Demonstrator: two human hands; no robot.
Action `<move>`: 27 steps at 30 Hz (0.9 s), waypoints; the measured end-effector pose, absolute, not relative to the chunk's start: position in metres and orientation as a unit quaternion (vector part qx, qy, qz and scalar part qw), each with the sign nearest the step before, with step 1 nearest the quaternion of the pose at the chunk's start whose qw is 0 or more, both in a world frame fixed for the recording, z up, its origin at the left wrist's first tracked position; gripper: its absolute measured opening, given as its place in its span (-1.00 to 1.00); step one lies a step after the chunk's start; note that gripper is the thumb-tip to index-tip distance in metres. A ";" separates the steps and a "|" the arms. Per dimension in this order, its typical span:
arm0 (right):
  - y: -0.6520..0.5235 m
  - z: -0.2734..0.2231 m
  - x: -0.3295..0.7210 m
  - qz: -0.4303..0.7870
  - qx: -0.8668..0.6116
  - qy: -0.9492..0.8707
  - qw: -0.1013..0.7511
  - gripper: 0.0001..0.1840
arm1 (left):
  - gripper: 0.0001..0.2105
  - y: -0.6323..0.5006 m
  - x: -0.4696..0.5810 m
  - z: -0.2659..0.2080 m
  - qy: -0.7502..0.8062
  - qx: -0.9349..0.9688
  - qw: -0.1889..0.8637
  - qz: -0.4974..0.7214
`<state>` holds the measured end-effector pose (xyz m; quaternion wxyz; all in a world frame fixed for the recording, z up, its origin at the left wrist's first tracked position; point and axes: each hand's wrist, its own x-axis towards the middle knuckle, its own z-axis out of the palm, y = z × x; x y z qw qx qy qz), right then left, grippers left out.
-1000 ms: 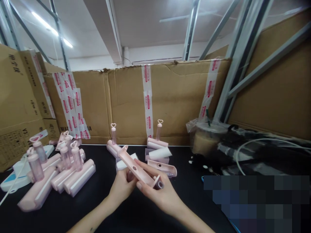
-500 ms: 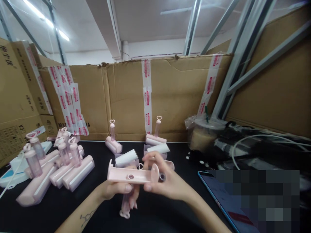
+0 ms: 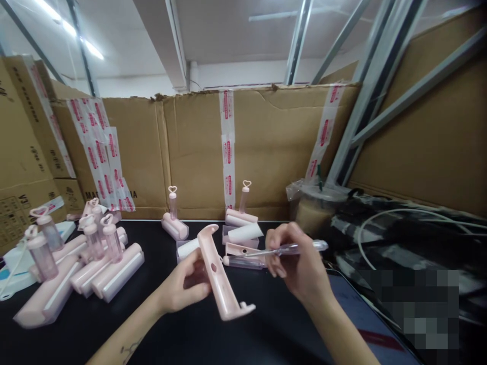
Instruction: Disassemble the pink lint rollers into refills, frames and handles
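Note:
My left hand (image 3: 184, 284) grips a pink plastic lint roller frame (image 3: 220, 284), which is tilted with its upper end leaning left. A small hole shows midway along its channel, and curved end pieces stick out at both ends. Whatever part sits inside the left palm is hidden. My right hand (image 3: 297, 261) is closed around the clear handle of a screwdriver (image 3: 289, 249). Its thin metal shaft points left, apart from the held frame. Behind the two hands lie another pink frame (image 3: 236, 248) and a clear tube handle (image 3: 245, 262) with a pink cap.
Several assembled pink lint rollers (image 3: 117, 274) lie at the left. Two more (image 3: 175, 225) and white rolls (image 3: 243, 232) are farther back. A plastic drink cup (image 3: 319, 213), dark plastic bags (image 3: 403, 233) and a tablet-like device (image 3: 353, 304) are at the right. A cardboard wall (image 3: 194, 152) closes off the back.
The frame has turned from level to steeply tilted in my left hand. My right hand has let go of it and moved right and up, with the screwdriver now showing plainly.

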<state>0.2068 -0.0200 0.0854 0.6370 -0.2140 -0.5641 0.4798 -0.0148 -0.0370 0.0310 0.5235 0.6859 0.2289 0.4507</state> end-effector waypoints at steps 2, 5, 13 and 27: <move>-0.021 0.081 0.204 0.480 -0.219 -0.590 0.611 -0.66 | -0.53 -0.038 -0.016 0.030 0.222 0.698 0.528 0.431; -0.022 0.076 0.202 0.455 -0.228 -0.626 0.591 -0.68 | -0.60 -0.042 -0.014 0.031 0.266 0.698 0.517 0.419; -0.025 0.072 0.200 0.439 -0.223 -0.630 0.601 -0.63 | -0.63 -0.051 -0.010 0.034 0.278 0.734 0.479 0.394; -0.027 0.067 0.193 0.477 -0.211 -0.600 0.606 -0.63 | -0.66 -0.049 -0.012 0.035 0.282 0.716 0.501 0.397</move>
